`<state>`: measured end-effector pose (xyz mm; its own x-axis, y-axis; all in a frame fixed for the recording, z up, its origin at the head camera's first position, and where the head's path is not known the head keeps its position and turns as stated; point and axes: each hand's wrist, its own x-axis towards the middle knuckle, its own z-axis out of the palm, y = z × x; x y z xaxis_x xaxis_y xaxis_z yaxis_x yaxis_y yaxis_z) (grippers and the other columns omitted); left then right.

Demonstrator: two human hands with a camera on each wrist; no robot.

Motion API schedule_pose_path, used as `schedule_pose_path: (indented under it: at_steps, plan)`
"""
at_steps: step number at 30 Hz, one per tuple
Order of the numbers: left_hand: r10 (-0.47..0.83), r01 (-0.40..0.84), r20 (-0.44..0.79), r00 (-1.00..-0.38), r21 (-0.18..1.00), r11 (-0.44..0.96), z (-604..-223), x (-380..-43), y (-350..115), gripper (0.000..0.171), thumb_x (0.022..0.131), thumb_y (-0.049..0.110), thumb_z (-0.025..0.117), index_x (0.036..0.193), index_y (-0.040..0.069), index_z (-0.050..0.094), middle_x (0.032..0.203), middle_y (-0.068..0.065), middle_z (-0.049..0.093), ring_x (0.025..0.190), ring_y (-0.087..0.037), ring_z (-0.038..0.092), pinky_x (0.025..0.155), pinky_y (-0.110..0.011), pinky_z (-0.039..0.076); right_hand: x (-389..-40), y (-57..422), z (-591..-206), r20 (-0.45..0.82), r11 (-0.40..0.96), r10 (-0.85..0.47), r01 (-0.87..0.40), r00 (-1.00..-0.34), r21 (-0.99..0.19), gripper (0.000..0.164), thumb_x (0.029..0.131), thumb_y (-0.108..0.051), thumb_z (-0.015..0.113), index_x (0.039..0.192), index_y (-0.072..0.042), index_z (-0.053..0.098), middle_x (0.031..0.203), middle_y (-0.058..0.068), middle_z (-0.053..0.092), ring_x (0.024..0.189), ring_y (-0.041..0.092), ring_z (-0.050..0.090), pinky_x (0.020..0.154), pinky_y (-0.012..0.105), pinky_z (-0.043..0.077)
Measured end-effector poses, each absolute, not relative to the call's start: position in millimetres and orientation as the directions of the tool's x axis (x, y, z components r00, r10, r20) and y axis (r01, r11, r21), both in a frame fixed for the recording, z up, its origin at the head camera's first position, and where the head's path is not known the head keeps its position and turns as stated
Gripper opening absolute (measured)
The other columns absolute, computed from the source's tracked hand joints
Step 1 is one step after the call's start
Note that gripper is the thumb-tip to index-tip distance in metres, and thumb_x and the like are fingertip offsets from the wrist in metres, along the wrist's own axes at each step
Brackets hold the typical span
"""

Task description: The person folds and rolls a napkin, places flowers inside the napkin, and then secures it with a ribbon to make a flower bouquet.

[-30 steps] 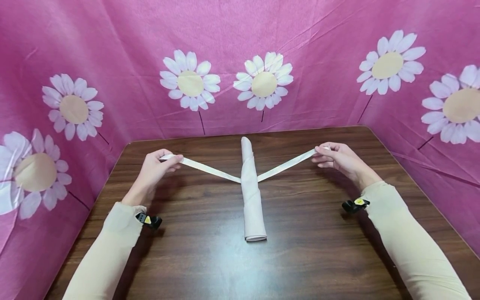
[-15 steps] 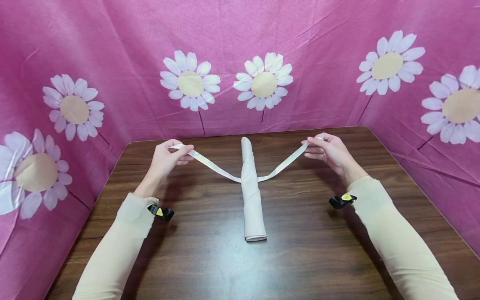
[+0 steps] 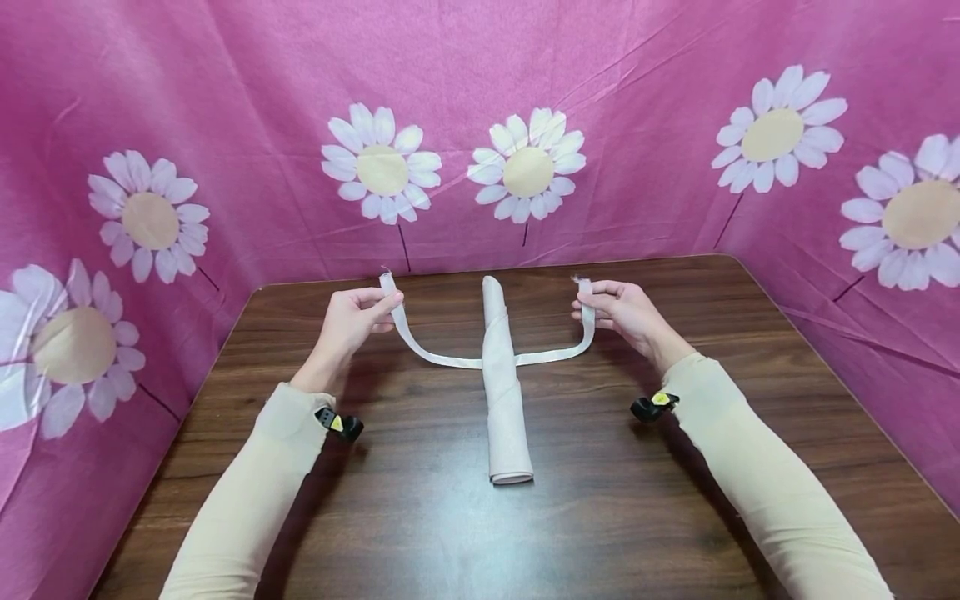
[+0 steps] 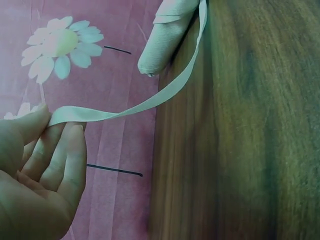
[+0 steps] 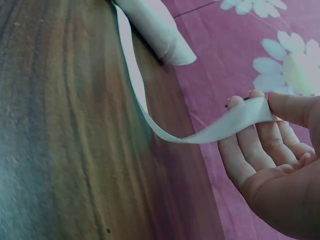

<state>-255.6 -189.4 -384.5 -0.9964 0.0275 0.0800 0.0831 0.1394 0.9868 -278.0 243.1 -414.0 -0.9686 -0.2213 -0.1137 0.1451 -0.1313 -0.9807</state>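
A pale cloth napkin (image 3: 504, 392), rolled into a tube, lies lengthwise in the middle of the table. Under it passes a white ribbon (image 3: 447, 361), whose two ends rise on either side. My left hand (image 3: 352, 323) pinches one end between thumb and fingers, above the table left of the roll. On the other side my right hand (image 3: 626, 315) pinches the opposite end, with a frayed tip showing above the fingers. In both wrist views the ribbon (image 4: 155, 100) hangs in a slack curve from the fingertips to the roll (image 5: 157, 30). Neither hand touches the napkin.
The brown wood-grain table (image 3: 420, 517) ends at the back against a pink curtain (image 3: 465, 58) printed with white daisies. More curtain hangs along the left and right sides. Each sleeve cuff carries a black strap, one at the left wrist (image 3: 341, 423).
Both hands have moved inward toward the napkin roll, still holding the ribbon ends. The ribbon, earlier stretched nearly straight, now sags into a U shape with its ends upright. The roll has stayed put.
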Motion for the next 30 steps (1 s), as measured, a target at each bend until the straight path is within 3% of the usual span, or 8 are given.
schedule_pose_path:
  at_steps: [6,13,16,21,26,30]
  plan:
    - [0.081,0.096,0.083,-0.993,0.978,0.183,-390,-254,-186,0.033,0.100,0.017,0.067,0.119,-0.010,0.067,0.088,0.000,0.073,0.073,-0.009,0.067,0.076,-0.032,0.059,-278,236,-421,-0.126,0.000,-0.215,0.129,-0.968,-0.992,0.028,0.100,-0.017,0.066,0.123,-0.001,0.061,0.101,0.010,0.073,0.084,0.016,0.074,0.082,0.033,0.057]
    - [0.120,0.128,0.101,-0.988,0.959,0.254,-397,-254,-184,0.033,0.099,0.016,0.068,0.118,-0.011,0.067,0.090,-0.002,0.075,0.077,-0.005,0.065,0.075,-0.029,0.057,-279,231,-426,-0.132,0.067,-0.226,0.120,-0.965,-0.991,0.040,0.101,-0.020,0.066,0.130,0.006,0.058,0.100,0.011,0.072,0.076,0.014,0.071,0.075,0.030,0.057]
    - [0.123,0.130,0.100,-0.987,0.953,0.274,-400,-254,-182,0.031,0.098,0.015,0.069,0.116,-0.010,0.068,0.090,-0.003,0.075,0.077,-0.006,0.065,0.079,-0.035,0.058,-279,228,-427,-0.129,0.065,-0.230,0.117,-0.965,-0.991,0.040,0.100,-0.019,0.067,0.129,0.008,0.058,0.097,0.010,0.073,0.074,0.013,0.070,0.074,0.030,0.057]
    - [0.141,0.130,0.096,-0.985,0.958,0.257,-403,-251,-176,0.031,0.098,0.016,0.069,0.116,-0.010,0.068,0.095,-0.005,0.074,0.082,-0.007,0.065,0.086,-0.043,0.056,-279,224,-429,-0.111,0.046,-0.221,0.104,-0.969,-0.994,0.030,0.098,-0.019,0.071,0.119,0.001,0.067,0.091,0.007,0.074,0.070,0.013,0.069,0.069,0.029,0.058]
    - [0.171,0.129,0.097,-0.981,0.974,0.187,-404,-250,-168,0.037,0.100,0.019,0.067,0.119,-0.013,0.065,0.103,-0.010,0.074,0.090,-0.008,0.067,0.087,-0.036,0.056,-279,221,-430,-0.102,0.053,-0.207,0.093,-0.973,-0.994,0.018,0.097,-0.021,0.072,0.110,-0.009,0.072,0.078,0.003,0.071,0.063,0.012,0.066,0.059,0.025,0.055]
    - [0.207,0.108,0.083,-0.975,0.987,0.115,-406,-252,-164,0.034,0.101,0.020,0.066,0.117,-0.011,0.065,0.103,-0.007,0.075,0.096,-0.015,0.069,0.087,-0.033,0.055,-279,217,-429,-0.107,0.073,-0.223,0.093,-0.969,-0.993,0.017,0.100,-0.021,0.067,0.112,-0.008,0.068,0.075,0.000,0.067,0.059,0.011,0.061,0.055,0.023,0.050]
